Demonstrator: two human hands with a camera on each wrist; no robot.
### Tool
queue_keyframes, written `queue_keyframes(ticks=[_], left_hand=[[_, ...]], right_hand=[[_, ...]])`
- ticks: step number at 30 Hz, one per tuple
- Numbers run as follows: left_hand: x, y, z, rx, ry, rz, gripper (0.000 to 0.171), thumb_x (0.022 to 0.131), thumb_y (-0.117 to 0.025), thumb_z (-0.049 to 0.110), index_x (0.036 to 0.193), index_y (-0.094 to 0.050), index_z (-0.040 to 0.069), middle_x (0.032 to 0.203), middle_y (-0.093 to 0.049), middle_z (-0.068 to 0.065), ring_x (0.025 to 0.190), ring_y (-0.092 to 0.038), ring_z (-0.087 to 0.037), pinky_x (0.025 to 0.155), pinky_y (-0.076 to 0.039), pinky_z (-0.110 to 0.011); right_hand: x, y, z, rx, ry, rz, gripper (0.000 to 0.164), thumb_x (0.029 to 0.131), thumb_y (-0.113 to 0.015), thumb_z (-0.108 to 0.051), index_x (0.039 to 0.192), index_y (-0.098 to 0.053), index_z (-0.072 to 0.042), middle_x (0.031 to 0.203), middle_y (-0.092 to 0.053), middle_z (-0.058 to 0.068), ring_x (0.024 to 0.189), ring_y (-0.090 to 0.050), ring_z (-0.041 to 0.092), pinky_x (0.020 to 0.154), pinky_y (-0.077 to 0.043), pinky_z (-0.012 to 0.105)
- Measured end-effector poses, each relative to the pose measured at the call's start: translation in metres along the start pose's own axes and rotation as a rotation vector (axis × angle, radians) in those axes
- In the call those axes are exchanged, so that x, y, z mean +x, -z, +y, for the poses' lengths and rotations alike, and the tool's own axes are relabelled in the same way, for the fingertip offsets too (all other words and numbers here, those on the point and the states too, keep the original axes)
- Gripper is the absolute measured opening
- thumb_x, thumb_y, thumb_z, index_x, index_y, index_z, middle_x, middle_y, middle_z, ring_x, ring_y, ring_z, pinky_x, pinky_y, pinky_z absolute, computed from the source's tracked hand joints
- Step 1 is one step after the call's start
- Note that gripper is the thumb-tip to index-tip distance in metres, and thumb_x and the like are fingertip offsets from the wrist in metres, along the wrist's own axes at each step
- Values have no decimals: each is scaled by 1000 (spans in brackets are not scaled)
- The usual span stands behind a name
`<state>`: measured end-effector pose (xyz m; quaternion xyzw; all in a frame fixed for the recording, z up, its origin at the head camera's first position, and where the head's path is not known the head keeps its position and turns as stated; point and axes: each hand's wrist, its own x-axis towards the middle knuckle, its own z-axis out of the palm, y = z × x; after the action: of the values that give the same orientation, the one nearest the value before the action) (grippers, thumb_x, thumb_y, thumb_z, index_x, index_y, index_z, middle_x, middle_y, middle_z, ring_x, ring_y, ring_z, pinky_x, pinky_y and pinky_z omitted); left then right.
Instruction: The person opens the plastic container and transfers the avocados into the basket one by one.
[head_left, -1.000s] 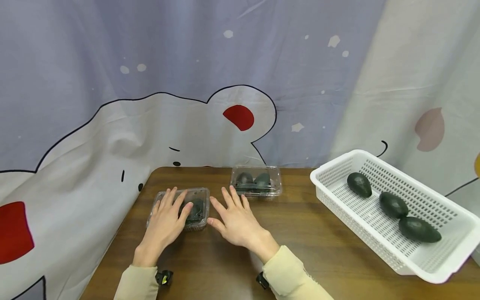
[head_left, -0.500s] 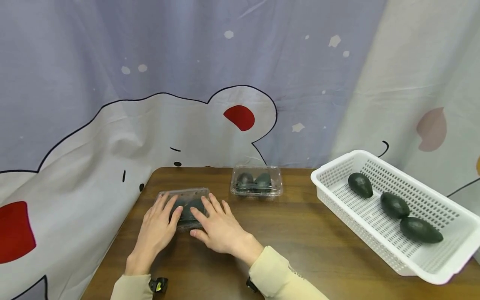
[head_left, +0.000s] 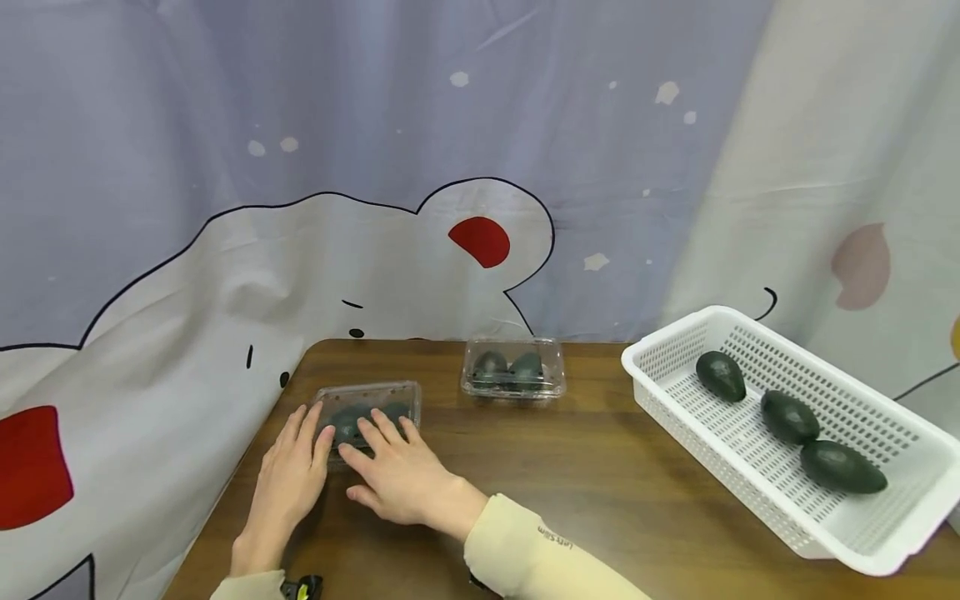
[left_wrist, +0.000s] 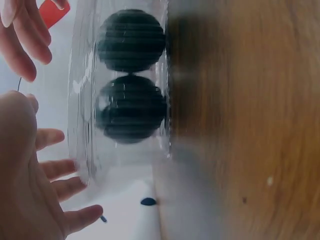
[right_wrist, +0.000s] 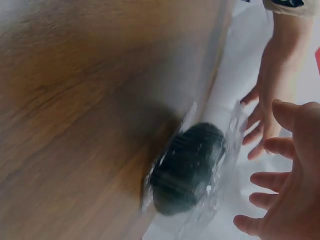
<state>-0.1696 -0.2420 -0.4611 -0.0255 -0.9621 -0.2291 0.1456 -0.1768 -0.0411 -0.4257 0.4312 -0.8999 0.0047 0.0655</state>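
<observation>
A clear plastic clamshell box [head_left: 375, 388] with dark green avocados [left_wrist: 131, 107] inside sits on the left of the table, its lid down. My left hand [head_left: 290, 479] is at the box's near left corner, fingers spread and slightly bent. In front of the box, my right hand [head_left: 401, 475] reaches over its near edge with extended fingers, hiding part of it in the head view. Both hands show in the right wrist view, the left hand [right_wrist: 280, 85] behind and the right hand [right_wrist: 295, 195] nearer. Neither hand has anything in its grasp.
A second clear clamshell box [head_left: 551, 367] holding two avocados [head_left: 491, 368] stands at the table's back edge. To the right, a white perforated basket [head_left: 720, 475] contains three loose avocados [head_left: 842, 467]. A printed curtain [head_left: 360, 100] hangs behind the wooden table [head_left: 570, 467].
Both hands have moved left and toward me, the right hand the farthest, coming from beside the near box to in front of it. The back box and basket stay put.
</observation>
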Motion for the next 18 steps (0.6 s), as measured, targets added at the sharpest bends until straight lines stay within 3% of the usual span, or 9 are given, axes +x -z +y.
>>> queue_keyframes(ticks=[10, 18], left_hand=[[-6, 11, -12, -77, 130, -82, 64, 107, -22, 46, 154, -16, 3, 153, -17, -32, 121, -35, -63, 87, -31, -77], [-7, 9, -18, -220, 208, -81, 66, 107, -22, 45, 153, -15, 0, 151, -20, -34, 128, -29, -60, 93, -29, -75]], right_hand=[[21, -6, -18, -96, 86, -28, 54, 100, -39, -56, 149, -37, -34, 155, -32, 2, 145, -20, 25, 110, -30, 46], [32, -10, -23, -97, 85, 29, 45, 100, -46, -52, 142, -46, -34, 142, -44, -1, 134, -36, 20, 103, -38, 42]])
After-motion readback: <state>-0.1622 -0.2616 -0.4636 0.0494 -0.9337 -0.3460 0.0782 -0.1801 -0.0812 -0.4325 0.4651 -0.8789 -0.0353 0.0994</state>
